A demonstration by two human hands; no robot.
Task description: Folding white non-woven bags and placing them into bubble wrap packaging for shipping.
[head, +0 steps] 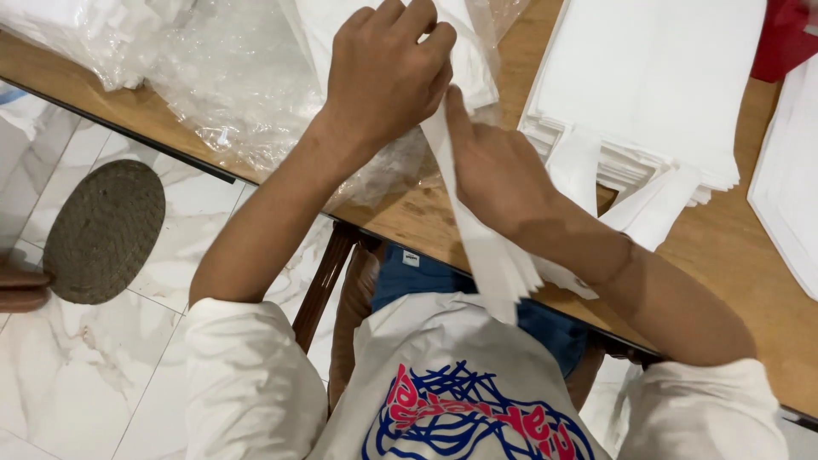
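White fabric strip [477,230] between two hands [388,72] [498,170]

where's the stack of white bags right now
In the head view, the stack of white bags lies on the wooden table at upper right, just beyond the right hand.

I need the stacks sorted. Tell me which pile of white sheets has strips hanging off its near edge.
The middle stack, right of the right hand; strips dangle from it, unlike the pile at the right edge.

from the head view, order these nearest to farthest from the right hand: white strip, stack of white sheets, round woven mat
1. white strip: pinched by the right hand, hanging off the table edge.
2. stack of white sheets: just to its right on the table.
3. round woven mat: far left, on the floor.
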